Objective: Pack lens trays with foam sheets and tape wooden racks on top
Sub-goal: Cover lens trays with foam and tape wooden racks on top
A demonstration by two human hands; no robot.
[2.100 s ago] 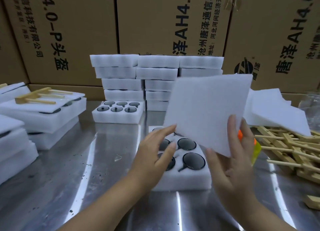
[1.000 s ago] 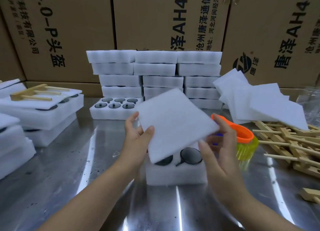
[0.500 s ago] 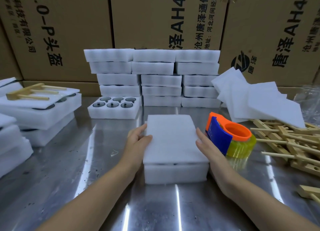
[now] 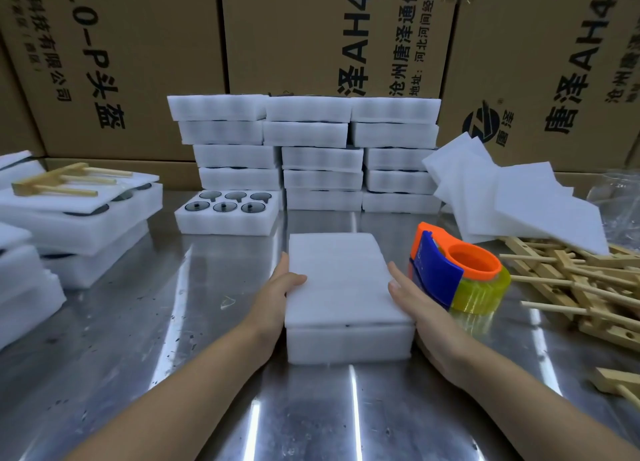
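A white foam lens tray (image 4: pixel 349 346) sits on the steel table in front of me, covered by a white foam sheet (image 4: pixel 341 280) that hides its lenses. My left hand (image 4: pixel 277 294) rests against the tray's left side, fingers straight, thumb on the sheet's edge. My right hand (image 4: pixel 412 301) lies flat against the right side. An orange and blue tape dispenser (image 4: pixel 453 273) with yellowish tape stands just right of my right hand. A pile of wooden racks (image 4: pixel 581 287) lies at the right.
Loose foam sheets (image 4: pixel 512 204) lean over the racks at the right. Stacked foam trays (image 4: pixel 311 152) stand at the back, an uncovered lens tray (image 4: pixel 228 214) before them. At the left are trays (image 4: pixel 79 214) with a wooden rack (image 4: pixel 59 183) on top. Cardboard boxes (image 4: pixel 311 34) wall the rear.
The foam sheet came down from the air onto the lens tray, covering the lenses. Both hands then moved to the tray's two sides. Over the last half second almost nothing moved.
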